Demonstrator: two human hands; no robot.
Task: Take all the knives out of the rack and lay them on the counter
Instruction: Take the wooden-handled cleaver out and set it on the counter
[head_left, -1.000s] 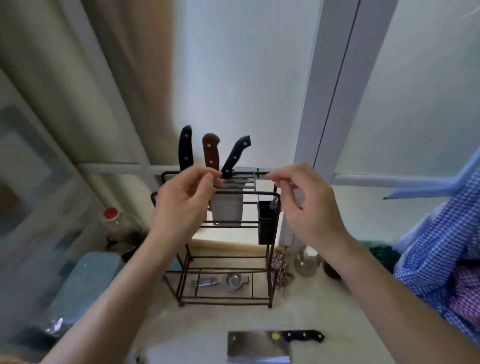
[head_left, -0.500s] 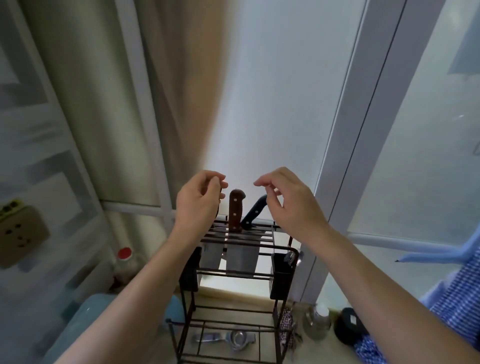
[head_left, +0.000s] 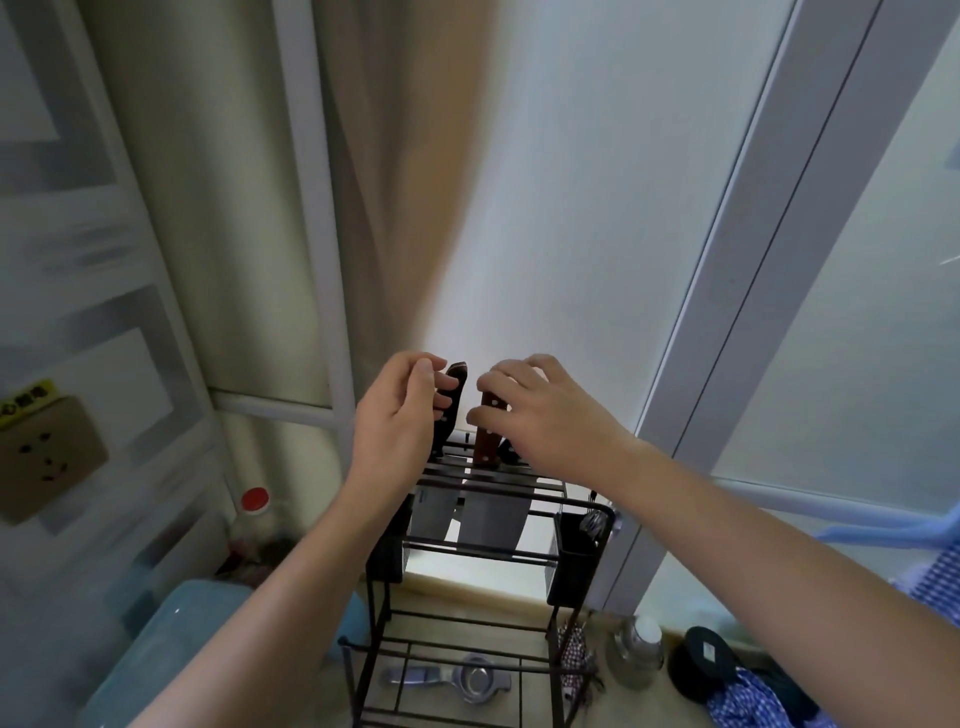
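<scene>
A pale wall (head_left: 597, 208) and a beige curtain (head_left: 395, 208) fill the background; the beige counter (head_left: 649, 696) shows only at the bottom. A dark wire rack (head_left: 467, 551) stands on the counter. In its top slots sit a black-handled knife (head_left: 451, 410) and a brown-handled knife (head_left: 487, 431), both upright, blades hanging down inside the frame. A third dark handle (head_left: 506, 451) shows just right of the brown one, mostly hidden. The left hand (head_left: 395, 421) is at the black handle, its grip curled and touching it, not fully closed. The right hand (head_left: 545, 410) has its fingers loosely spread over the brown handle; whether its grip is closed on it cannot be told. A metal squeezer (head_left: 457, 678) lies on the rack's bottom shelf.
</scene>
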